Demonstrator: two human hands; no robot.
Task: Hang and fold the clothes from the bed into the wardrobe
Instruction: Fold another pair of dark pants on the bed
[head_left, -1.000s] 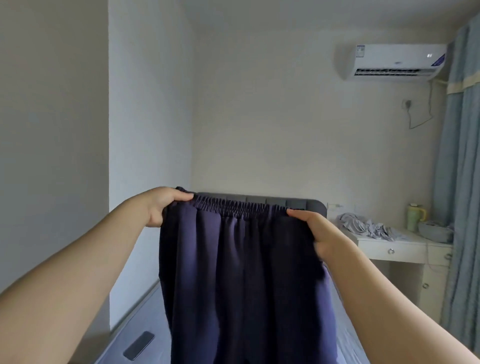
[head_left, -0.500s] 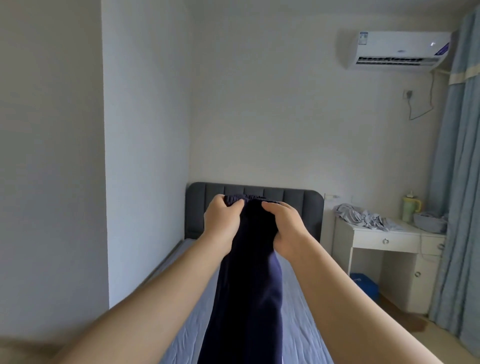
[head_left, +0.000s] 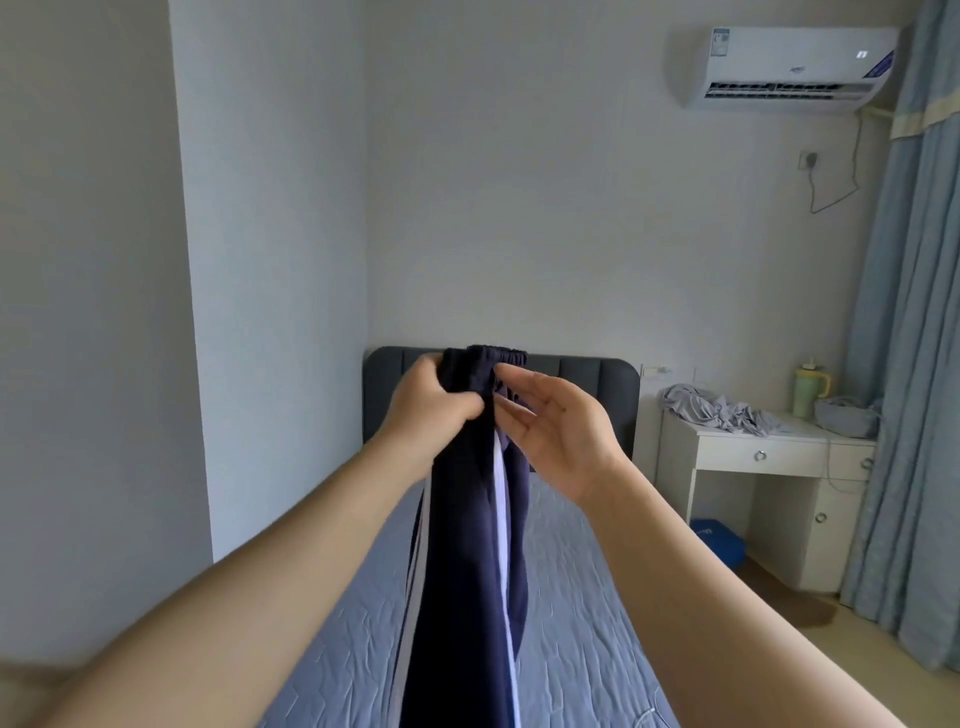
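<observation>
Small bedroom, grey bed (head_left: 582, 613) running ahead of me. My left hand (head_left: 426, 410) has its fingers clenched round the bunched waistband of the navy trousers (head_left: 467, 571), which hang doubled above the bed. My right hand (head_left: 561, 431) is just beside, fingers loose, tips touching the cloth. Far right, a grey garment (head_left: 727, 413) lies crumpled on the white surface (head_left: 810, 435).

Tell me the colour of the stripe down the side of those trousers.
White stripe on navy trousers; clearest in the head view.

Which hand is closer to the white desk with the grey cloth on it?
Right. The right hand is open, between the dark navy trousers and the white desk; the left hand grips the trousers, farther away.
</observation>
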